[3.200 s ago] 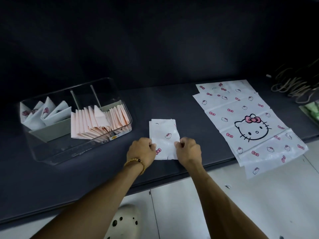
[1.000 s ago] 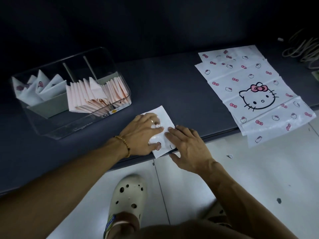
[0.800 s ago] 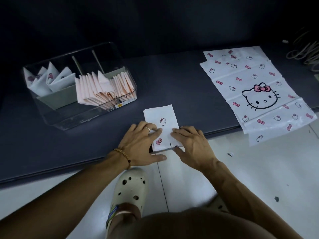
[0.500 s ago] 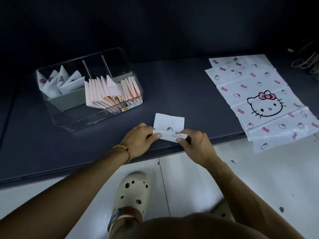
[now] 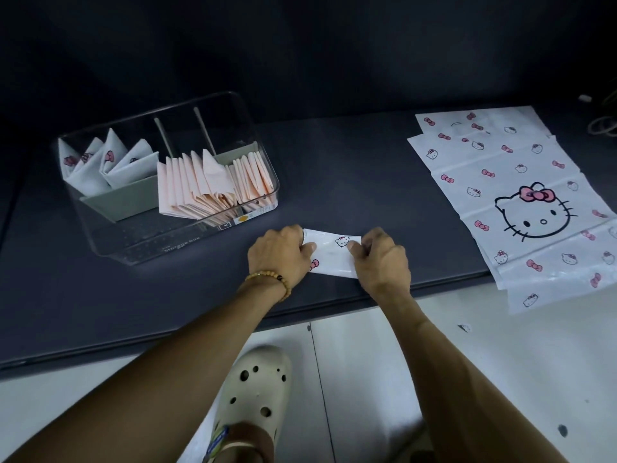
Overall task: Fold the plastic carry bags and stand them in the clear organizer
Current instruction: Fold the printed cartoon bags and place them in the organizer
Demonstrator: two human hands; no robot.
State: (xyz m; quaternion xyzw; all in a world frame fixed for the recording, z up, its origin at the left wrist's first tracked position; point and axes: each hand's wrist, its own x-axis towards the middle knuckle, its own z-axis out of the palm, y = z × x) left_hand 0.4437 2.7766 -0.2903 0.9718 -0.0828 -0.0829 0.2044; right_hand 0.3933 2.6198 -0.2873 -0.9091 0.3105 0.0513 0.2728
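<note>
A white carry bag with pink bows and cat faces (image 5: 332, 255) lies folded into a short strip near the front edge of the dark table (image 5: 350, 182). My left hand (image 5: 278, 253) pinches its left end and my right hand (image 5: 380, 259) pinches its right end, both pressing it flat. The clear organizer (image 5: 173, 235) stands to the left; its left compartment holds white folded bags (image 5: 103, 165), the middle and right ones hold pink folded bags (image 5: 200, 185).
Several flat, unfolded cat-print bags (image 5: 521, 202) lie stacked at the table's right, overhanging the front edge. Cables (image 5: 604, 125) sit at the far right. My foot in a cream clog (image 5: 250, 396) rests on the white floor below.
The bag went from a taller rectangle to a half-height strip as both hands folded its near edge over. My hands moved from flat on it to gripping its ends.
</note>
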